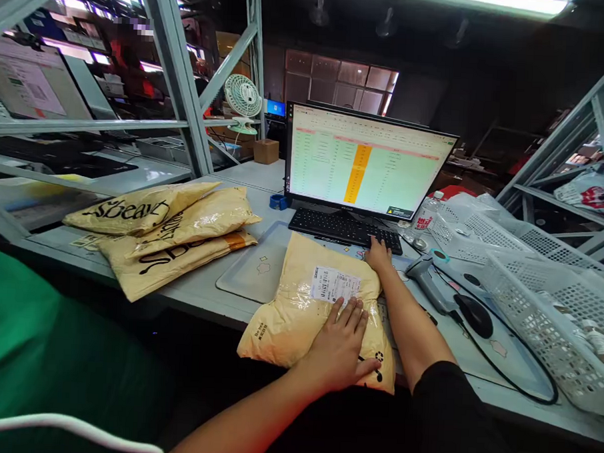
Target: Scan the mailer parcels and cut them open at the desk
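Left hand [341, 342] spread on a yellow parcel [288, 323], right hand [379, 254] at the keyboard [332, 226].
The parcel lies label up before the monitor [367, 166], its near end past the edge of the surface [257, 174]. The left grip is unclenched, fingertips at the label [333, 283]; the right grip is loosely extended, fingers over the keys. Similar parcels [182, 229] lie stacked leftward.

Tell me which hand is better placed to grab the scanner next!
Probably the right hand: it is at the keyboard, and the scanner lies beside the right forearm. The left hand rests on the package, with that forearm between it and the scanner.
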`<state>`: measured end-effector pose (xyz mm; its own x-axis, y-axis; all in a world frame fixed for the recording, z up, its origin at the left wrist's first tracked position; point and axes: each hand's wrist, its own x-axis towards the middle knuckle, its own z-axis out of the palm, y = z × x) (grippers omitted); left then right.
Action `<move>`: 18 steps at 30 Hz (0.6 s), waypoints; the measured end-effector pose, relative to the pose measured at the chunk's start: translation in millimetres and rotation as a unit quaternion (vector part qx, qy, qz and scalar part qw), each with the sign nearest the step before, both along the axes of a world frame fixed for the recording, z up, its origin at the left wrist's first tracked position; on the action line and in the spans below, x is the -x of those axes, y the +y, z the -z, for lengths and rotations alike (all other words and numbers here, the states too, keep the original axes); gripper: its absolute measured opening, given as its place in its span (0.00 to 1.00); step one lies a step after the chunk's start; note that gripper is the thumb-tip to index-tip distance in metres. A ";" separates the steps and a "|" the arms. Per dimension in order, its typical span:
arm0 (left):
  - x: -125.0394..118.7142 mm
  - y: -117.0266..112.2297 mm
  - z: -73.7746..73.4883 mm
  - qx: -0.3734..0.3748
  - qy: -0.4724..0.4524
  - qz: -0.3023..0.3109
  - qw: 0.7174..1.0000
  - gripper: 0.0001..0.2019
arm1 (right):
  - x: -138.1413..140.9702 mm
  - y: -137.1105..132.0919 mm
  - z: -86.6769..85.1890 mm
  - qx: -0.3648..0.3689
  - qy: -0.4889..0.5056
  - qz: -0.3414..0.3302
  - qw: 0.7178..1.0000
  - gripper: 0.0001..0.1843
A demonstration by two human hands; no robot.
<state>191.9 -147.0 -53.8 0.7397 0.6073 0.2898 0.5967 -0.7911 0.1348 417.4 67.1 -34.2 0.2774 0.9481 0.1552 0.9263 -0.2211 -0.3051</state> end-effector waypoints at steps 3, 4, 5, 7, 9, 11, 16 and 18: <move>-0.2 0.1 1.8 -0.005 -0.006 -0.001 1.000 0.46 | -4.9 4.1 -1.1 0.014 -0.006 0.004 1.000 0.41; 0.0 -0.1 2.4 -0.007 -0.008 0.000 1.000 0.46 | -6.1 6.4 -2.6 0.019 -0.009 0.003 1.000 0.41; 0.3 -0.4 2.9 -0.009 -0.010 0.000 1.000 0.46 | -7.1 9.2 -4.6 0.026 -0.011 -0.001 1.000 0.41; 1.0 -1.3 3.5 -0.008 -0.012 0.000 1.000 0.46 | -8.3 15.2 -9.7 0.044 -0.014 -0.017 0.999 0.40; 1.6 -1.8 3.6 -0.004 -0.011 -0.001 1.000 0.45 | -8.9 19.4 -17.1 0.065 -0.014 -0.032 0.997 0.39; 1.7 -1.3 2.7 0.003 -0.010 -0.002 1.000 0.45 | -9.3 18.8 -26.1 0.074 -0.014 -0.038 0.996 0.38; 2.4 0.7 -8.8 0.023 -0.022 0.004 0.999 0.45 | -19.1 -24.1 -38.5 0.028 -0.013 -0.050 0.998 0.30; 6.1 -4.7 -14.4 0.041 -0.024 0.027 0.999 0.41 | -29.7 -59.5 -32.4 0.014 -0.012 -0.043 0.999 0.28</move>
<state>185.8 -151.8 -39.4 0.7584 0.5896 0.2777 0.5442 -0.8074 0.2278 447.1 7.6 -1.8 0.1916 0.9721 0.1350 0.9494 -0.1487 -0.2766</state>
